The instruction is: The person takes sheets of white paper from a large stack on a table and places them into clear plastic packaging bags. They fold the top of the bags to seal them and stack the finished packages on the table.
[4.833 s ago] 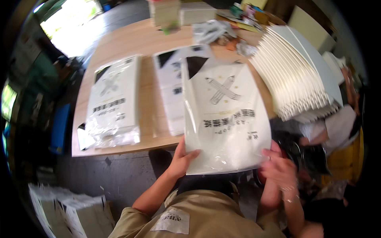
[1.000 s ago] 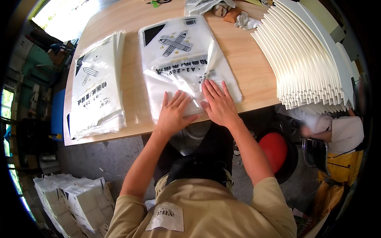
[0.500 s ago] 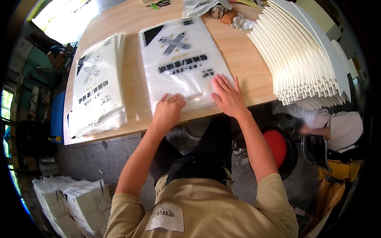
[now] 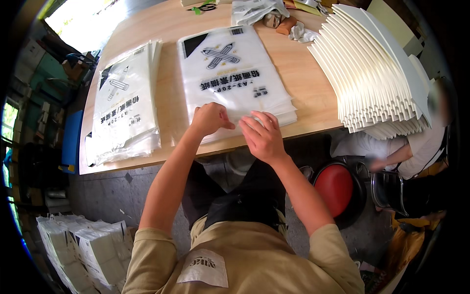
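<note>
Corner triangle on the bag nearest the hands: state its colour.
The corner triangle is black; head view.

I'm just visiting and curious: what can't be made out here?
In the head view:
Printed plastic bag: part covered by the left hand.
Red-seated stool: underside hidden by its seat.
White bundles: bases cut off by the picture's rim.
Co-worker's hand: blurred.

The bags [image 4: 235,78] look smooth plastic (faintly glossy), the tabletop [image 4: 303,83] matt wood.
</note>
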Demonstrator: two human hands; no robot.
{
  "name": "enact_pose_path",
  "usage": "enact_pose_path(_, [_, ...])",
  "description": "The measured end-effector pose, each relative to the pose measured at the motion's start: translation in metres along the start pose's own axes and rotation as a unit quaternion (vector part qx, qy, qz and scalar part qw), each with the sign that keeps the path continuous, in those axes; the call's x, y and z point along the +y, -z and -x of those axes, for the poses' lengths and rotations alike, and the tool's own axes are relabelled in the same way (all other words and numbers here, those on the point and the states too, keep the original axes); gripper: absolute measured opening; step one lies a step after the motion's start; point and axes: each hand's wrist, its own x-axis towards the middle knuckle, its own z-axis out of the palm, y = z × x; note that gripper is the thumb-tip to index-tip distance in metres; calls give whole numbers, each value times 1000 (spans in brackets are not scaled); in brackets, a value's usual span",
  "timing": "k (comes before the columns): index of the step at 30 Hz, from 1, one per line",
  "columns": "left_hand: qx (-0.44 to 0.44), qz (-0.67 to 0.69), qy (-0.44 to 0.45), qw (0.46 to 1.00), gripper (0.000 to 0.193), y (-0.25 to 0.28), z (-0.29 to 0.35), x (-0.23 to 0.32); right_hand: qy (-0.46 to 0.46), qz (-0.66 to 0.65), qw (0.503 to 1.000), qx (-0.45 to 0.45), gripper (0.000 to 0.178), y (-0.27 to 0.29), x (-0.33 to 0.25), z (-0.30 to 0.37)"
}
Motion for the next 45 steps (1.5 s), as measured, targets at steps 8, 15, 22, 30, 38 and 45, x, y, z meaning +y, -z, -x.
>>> enact_pose_path(8, [-17,93,-8,995,29,0,-8,-11,-21,12,999,-40,21,-32,7,13])
enact_pose_path(15, [-39,113,-8,993,22,6,-9,-9,-20,-25,999,8,23,-15,-4,4])
enact_pose_path(22, [-39,63,1,997,28,1,-10,-12,-4,33,999,-31,27,-20,-4,-15])
enact_pose_path(30, [41,225,4,974,31,-3,-14,-21,38,25,996,-72,8,-13,-8,-3])
enact_pose_path(38, [118,196,15,973,25,6,-13,-3,51,8,998,-46,11,-14,-12,-12])
enact_pose_path(45, [93,240,-27,966,21,6,-15,-13,73,26,989,-123,13,-23,-4,-27])
